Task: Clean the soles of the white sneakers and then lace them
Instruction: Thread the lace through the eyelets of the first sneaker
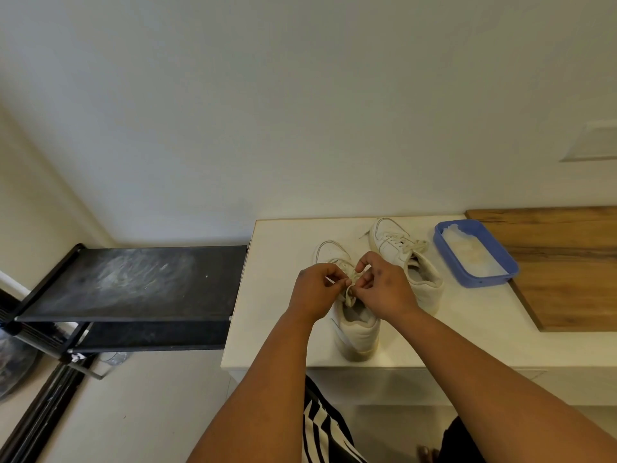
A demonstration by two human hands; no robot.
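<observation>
laces (350, 289) of the near sneaker (357, 325) are pinched by both curled hands, left hand (315, 289) and right hand (384, 289), over its tongue, likely to knot them. it stands on the worktop (280, 295), toe away for easy reach; the laced far sneaker (410, 259) sits beside a blue tray (474, 252).

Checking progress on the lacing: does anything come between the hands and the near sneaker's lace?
Nothing visible does. The left hand and right hand both already pinch the cream lace of the nearer white sneaker; the blue plastic tub sits off right.
</observation>
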